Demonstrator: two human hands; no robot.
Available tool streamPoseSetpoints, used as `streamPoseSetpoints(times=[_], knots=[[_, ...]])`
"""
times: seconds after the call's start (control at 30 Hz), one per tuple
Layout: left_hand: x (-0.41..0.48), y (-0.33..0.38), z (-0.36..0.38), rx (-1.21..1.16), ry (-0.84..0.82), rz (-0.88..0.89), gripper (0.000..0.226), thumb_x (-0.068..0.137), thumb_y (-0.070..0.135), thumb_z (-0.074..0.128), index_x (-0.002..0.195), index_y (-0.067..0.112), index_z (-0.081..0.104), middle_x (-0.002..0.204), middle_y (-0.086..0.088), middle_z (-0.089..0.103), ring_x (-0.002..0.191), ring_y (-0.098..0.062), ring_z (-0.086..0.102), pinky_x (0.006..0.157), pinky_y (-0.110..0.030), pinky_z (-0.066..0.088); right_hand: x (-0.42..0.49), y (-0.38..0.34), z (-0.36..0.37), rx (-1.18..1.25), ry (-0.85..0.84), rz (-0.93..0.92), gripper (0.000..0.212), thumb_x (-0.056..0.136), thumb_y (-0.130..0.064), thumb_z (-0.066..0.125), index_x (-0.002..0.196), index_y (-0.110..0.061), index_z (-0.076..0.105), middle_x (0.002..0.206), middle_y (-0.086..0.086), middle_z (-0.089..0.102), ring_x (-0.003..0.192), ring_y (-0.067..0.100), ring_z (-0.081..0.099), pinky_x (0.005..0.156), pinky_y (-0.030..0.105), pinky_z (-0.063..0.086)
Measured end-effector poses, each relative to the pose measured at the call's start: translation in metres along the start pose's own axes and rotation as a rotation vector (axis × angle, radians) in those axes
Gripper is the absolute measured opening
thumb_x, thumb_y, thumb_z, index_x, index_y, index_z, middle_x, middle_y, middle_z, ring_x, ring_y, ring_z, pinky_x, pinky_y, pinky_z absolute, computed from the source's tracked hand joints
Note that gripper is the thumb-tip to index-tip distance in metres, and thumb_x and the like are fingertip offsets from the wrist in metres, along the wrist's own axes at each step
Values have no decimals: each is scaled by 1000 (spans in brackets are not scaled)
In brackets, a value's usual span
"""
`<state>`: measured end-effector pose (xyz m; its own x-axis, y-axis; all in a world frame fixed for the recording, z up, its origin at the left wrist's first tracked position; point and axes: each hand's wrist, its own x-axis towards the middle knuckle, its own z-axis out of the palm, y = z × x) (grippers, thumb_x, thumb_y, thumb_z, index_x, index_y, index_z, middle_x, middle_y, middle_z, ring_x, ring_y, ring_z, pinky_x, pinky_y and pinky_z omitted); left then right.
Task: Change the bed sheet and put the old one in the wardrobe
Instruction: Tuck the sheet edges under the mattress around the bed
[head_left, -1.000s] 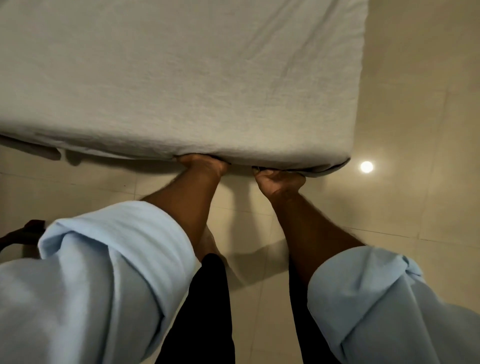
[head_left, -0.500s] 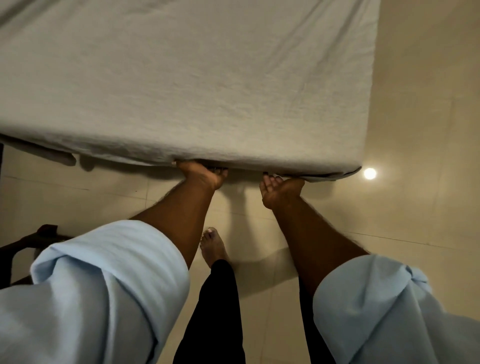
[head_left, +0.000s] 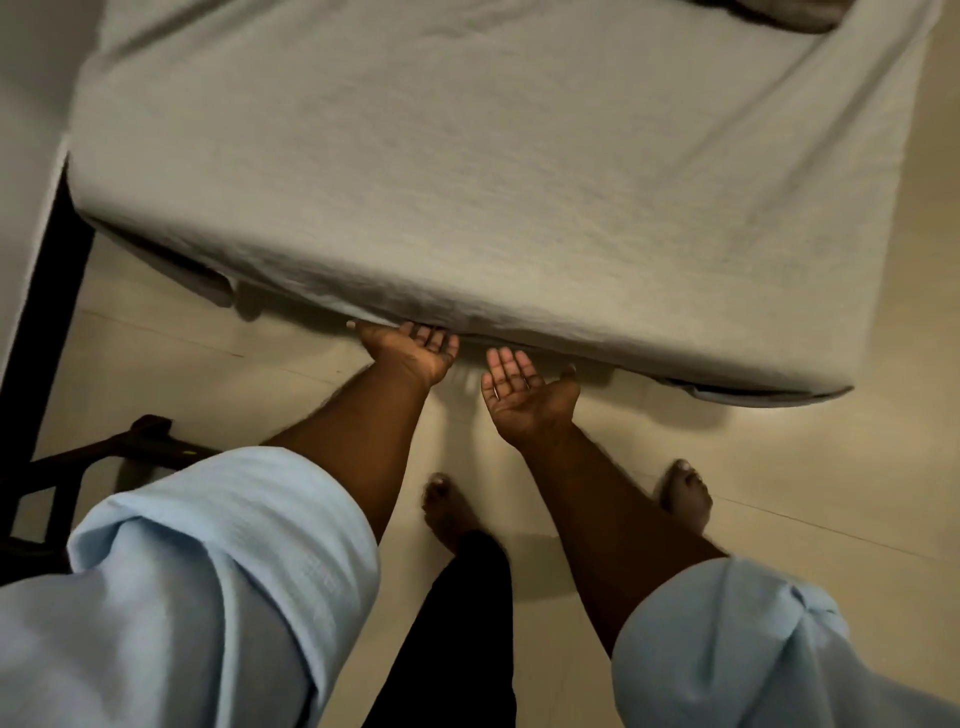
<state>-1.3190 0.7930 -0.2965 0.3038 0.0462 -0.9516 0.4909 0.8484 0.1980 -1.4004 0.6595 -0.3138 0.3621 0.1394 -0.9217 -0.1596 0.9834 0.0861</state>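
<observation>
the bed (head_left: 810, 387) fills the upper part of the view, and the pale grey sheet (head_left: 467, 182) lies spread over its whole top and down its near side, fairly smooth with a few soft creases. this looks like the tucking-in stage, probably of the fresh sheet (though nothing here proves which sheet it is). the left hand (head_left: 410, 348) is palm up at the lower edge of the bed, fingers loosely bent, thumb and fingertips touching the hem, with nothing gripped. the right hand (head_left: 519, 395) is also palm up, fingers spread and relaxed, just below the edge and not touching it, holding nothing. the middle of the near side looks tucked, but a loose flap (head_left: 208, 283) hangs at the left corner and some cloth sticks out under the right corner, so both corners probably need finishing. neither the wardrobe nor any clearly discarded sheet is in view; a dark bundle (head_left: 769, 13) at the top edge is too cropped to identify, so the putting-away step cannot be judged done. bare feet stand on the tiled floor (head_left: 779, 493), beside a black frame (head_left: 52, 312) at left. no brand, label or writing is readable.
</observation>
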Motion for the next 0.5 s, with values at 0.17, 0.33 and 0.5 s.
streamPoseSetpoints(times=[0.17,0.33,0.5], knots=[[0,64,-16,-15,-18,24,97,87,84,22,145,11,46,149,-14,47,139,-33,42,116,-54,30,10,57,35,6,-44,26,87,94,-76,25,144,-7,48,144,16,57,121,34,61,113,45,35],[7,115,-26,-52,-35,34,99,85,85,24,146,11,45,150,-14,46,141,-33,41,118,-55,27,19,101,75,20,0,25,93,94,-77,20,146,-4,42,146,19,54,135,34,54,114,47,35],[13,136,-29,-64,-71,46,99,83,87,27,141,11,51,141,-15,55,133,-36,49,116,-59,29,41,133,98,8,51,32,96,94,-79,18,139,0,48,140,20,58,134,34,55,114,47,39]])
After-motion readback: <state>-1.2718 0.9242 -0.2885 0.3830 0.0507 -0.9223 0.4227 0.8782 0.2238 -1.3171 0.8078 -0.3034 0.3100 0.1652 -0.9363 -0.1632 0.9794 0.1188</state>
